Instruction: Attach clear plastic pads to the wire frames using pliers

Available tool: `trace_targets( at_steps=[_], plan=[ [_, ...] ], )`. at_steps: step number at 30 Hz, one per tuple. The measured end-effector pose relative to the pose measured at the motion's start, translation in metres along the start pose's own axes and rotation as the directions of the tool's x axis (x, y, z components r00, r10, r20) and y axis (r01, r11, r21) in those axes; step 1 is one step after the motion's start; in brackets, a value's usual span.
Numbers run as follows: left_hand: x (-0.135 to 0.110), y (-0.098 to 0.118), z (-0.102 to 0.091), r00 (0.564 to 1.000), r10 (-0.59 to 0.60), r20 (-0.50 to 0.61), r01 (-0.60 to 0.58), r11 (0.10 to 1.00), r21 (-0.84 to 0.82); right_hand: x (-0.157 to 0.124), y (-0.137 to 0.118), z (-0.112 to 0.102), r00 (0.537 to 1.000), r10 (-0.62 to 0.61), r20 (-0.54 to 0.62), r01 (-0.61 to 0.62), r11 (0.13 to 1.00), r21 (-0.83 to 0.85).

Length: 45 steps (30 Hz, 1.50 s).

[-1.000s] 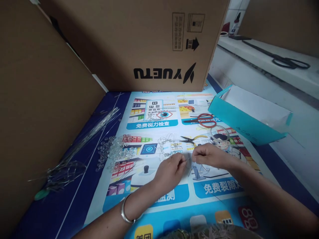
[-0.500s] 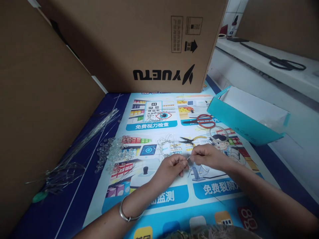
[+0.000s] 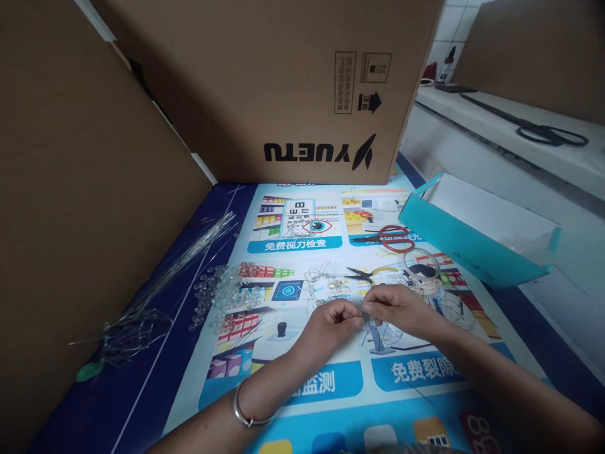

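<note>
My left hand (image 3: 336, 320), with a silver bangle (image 3: 241, 410) on its wrist, has thumb and fingers pinched together over the printed sheet. Fingertip to fingertip with it, my right hand (image 3: 394, 308) pinches too. Between them they hold a thin wire (image 3: 363, 338), mostly hidden by the fingers; a strand of it shows just below. Right behind the hands lie pliers (image 3: 366, 275) with yellow handles and a loose tangle of fine wire with clear beads (image 3: 321, 277). Clear beads (image 3: 222, 293) are heaped to the left.
Red-handled scissors (image 3: 396, 239) and a wire coil (image 3: 421, 264) lie farther back. An open teal box (image 3: 477, 243) stands at the right. A bundle of wires (image 3: 189, 255) lies at the left. Cardboard panels (image 3: 283, 82) wall the back and left. Large black scissors (image 3: 543, 133) rest on a ledge.
The view has shifted slightly, so everything sits a little lower and farther right. My fingertips have drawn closer together, and the bit of wire seen between them is now nearly covered.
</note>
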<state>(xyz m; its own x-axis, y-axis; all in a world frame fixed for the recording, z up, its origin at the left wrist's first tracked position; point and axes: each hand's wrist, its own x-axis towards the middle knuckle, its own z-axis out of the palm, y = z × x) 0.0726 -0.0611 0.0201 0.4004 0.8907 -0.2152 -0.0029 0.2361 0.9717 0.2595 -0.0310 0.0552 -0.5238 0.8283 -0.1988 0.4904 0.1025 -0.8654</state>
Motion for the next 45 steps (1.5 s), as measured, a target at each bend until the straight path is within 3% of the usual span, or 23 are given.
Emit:
trace_targets(
  at_steps=[5, 10, 15, 18, 21, 31, 45],
  plan=[
    [-0.001, 0.000, 0.002, 1.000, 0.016, 0.005, -0.015, 0.999, -0.033, 0.001, -0.004, 0.001, 0.998, -0.037, -0.043, 0.036, 0.999, -0.023],
    [0.001, 0.000, 0.001, 0.999, 0.041, -0.029, -0.041, 0.999, 0.003, 0.000, -0.006, 0.006, 0.998, 0.029, -0.060, -0.028, 1.000, 0.012],
    [0.003, -0.001, 0.000, 0.999, 0.009, -0.041, -0.011, 0.998, -0.054, 0.001, 0.000, 0.014, 0.996, 0.085, -0.020, -0.075, 0.947, 0.312],
    [0.001, 0.000, -0.002, 0.999, -0.038, -0.036, 0.031, 0.984, -0.175, 0.004, 0.004, 0.016, 0.998, 0.058, 0.015, -0.058, 0.869, 0.492],
    [-0.001, 0.003, -0.002, 0.995, -0.078, -0.062, 0.060, 0.967, -0.249, 0.005, 0.008, 0.017, 1.000, 0.020, 0.018, -0.026, 0.824, 0.566],
    [-0.004, 0.010, 0.000, 0.995, -0.098, -0.024, 0.082, 0.924, -0.374, 0.005, 0.011, 0.018, 0.999, 0.052, -0.005, -0.038, 0.791, 0.610],
    [-0.002, 0.008, -0.001, 0.995, -0.100, 0.009, 0.096, 0.927, -0.364, 0.005, 0.011, 0.019, 0.995, 0.074, 0.068, -0.100, 0.764, 0.638]
  ],
)
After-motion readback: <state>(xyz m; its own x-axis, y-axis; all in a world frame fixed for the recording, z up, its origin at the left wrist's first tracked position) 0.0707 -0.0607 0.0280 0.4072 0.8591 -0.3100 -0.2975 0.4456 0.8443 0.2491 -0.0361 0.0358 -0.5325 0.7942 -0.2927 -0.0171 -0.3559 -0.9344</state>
